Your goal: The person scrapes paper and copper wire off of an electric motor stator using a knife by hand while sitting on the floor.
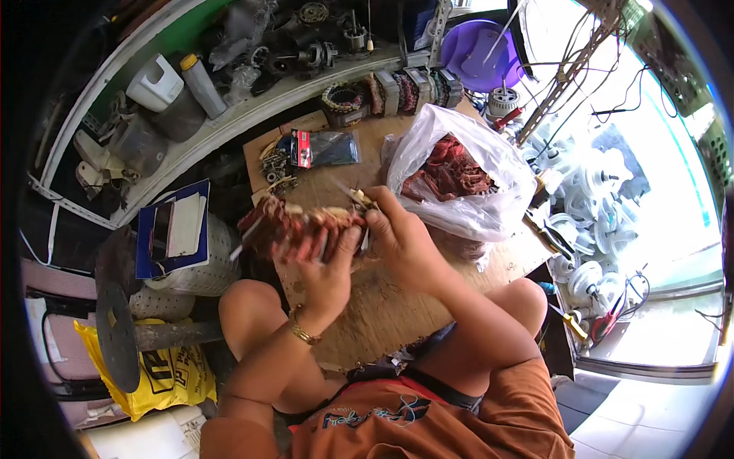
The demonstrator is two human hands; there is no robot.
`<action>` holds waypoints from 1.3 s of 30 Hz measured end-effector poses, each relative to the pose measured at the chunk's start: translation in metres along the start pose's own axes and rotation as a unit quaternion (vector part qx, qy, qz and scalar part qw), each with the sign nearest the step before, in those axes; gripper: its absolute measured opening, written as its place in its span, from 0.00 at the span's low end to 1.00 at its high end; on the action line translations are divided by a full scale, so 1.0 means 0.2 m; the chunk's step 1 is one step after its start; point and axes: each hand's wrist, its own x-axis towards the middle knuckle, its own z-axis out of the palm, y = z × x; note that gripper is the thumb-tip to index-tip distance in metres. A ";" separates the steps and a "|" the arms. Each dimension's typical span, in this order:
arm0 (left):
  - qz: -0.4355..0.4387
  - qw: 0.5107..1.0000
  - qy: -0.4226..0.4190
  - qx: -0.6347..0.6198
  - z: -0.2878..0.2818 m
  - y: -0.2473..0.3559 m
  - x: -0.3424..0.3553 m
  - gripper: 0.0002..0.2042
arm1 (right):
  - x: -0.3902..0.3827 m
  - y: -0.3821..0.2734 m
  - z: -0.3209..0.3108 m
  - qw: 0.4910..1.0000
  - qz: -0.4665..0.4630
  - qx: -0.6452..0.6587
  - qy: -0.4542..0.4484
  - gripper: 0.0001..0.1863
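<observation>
Above the wooden board I hold a motor stator (pixel 294 231) wound with red-brown copper coils, slightly blurred by motion. My left hand (pixel 325 279) is wrapped round its near side, the thumb along the coils; a gold-coloured bracelet (pixel 304 327) circles that wrist. Closed on the stator's right end is my right hand (pixel 409 241), thumb and index finger by the pale lead ends (pixel 358 197). Whether those fingers also pinch a wire, I cannot make out. To the right, a white plastic bag (pixel 508 203) stands open, filled with tangled red-brown copper wire (pixel 447 172).
Several wound stators (pixel 386 93) line the board's far edge. A small plastic packet (pixel 329 148) lies near loose metal parts (pixel 275 164). Pliers (pixel 552 236) rest at the right edge. White plastic parts (pixel 592 229) pile up beyond it; a yellow bag (pixel 172 382) sits lower left.
</observation>
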 end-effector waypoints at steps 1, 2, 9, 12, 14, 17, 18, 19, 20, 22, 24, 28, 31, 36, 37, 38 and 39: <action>-0.058 0.986 0.027 -0.152 0.02 0.03 0.04 0.17 | 0.02 0.00 -0.04 0.983 0.052 0.168 -0.051 0.22; -0.079 0.976 -0.009 -0.203 -0.02 0.05 0.09 0.15 | 0.03 0.00 -0.07 0.933 0.101 0.330 -0.101 0.22; -0.228 0.914 -0.064 -0.329 -0.14 0.05 0.19 0.13 | 0.01 0.04 -0.20 0.847 0.215 0.476 -0.100 0.23; -0.253 0.903 -0.105 -0.332 -0.17 0.03 0.20 0.19 | -0.01 0.11 -0.18 0.908 0.157 0.372 -0.112 0.26; -0.202 0.938 -0.085 -0.269 -0.15 0.05 0.20 0.16 | -0.03 0.13 -0.16 0.958 0.069 0.254 -0.117 0.28; -0.185 0.953 -0.088 -0.221 -0.18 0.03 0.19 0.19 | -0.07 0.11 -0.14 0.989 -0.001 0.114 -0.093 0.28; -0.177 0.957 -0.107 -0.204 -0.18 0.02 0.19 0.19 | -0.07 0.06 -0.17 0.990 0.026 0.079 -0.110 0.26; -0.177 0.957 -0.105 -0.204 -0.18 0.01 0.19 0.19 | -0.07 0.04 -0.17 0.990 0.024 0.079 -0.113 0.26; -0.162 0.965 -0.120 -0.165 -0.18 0.01 0.18 0.19 | -0.06 0.03 -0.18 0.994 0.012 0.060 -0.093 0.26; -0.158 0.967 -0.147 -0.137 -0.18 0.00 0.18 0.20 | -0.06 0.00 -0.19 0.997 0.003 0.039 -0.071 0.25; -0.152 0.968 -0.156 -0.123 -0.18 0.02 0.17 0.19 | -0.06 -0.01 -0.19 0.993 -0.013 0.112 -0.044 0.24; -0.200 0.961 -0.179 -0.068 -0.18 0.08 0.17 0.19 | -0.07 -0.03 -0.21 0.996 -0.029 0.013 -0.089 0.24; -0.157 0.963 -0.189 -0.112 -0.16 0.08 0.17 0.20 | -0.07 -0.01 -0.16 0.995 -0.060 0.015 -0.082 0.23; -0.112 0.972 -0.178 -0.104 -0.08 0.05 0.13 0.20 | -0.09 -0.01 0.00 0.986 -0.038 0.159 0.044 0.20; -0.112 0.972 -0.180 -0.104 -0.07 0.05 0.12 0.20 | -0.08 -0.01 0.00 0.986 -0.038 0.158 0.045 0.20; -0.130 0.966 -0.153 -0.165 -0.06 0.05 0.10 0.19 | -0.08 0.00 0.00 0.985 -0.026 0.165 0.046 0.18; -0.148 0.954 -0.126 -0.227 -0.05 0.05 0.10 0.19 | -0.07 0.01 -0.01 0.984 -0.015 0.169 0.046 0.16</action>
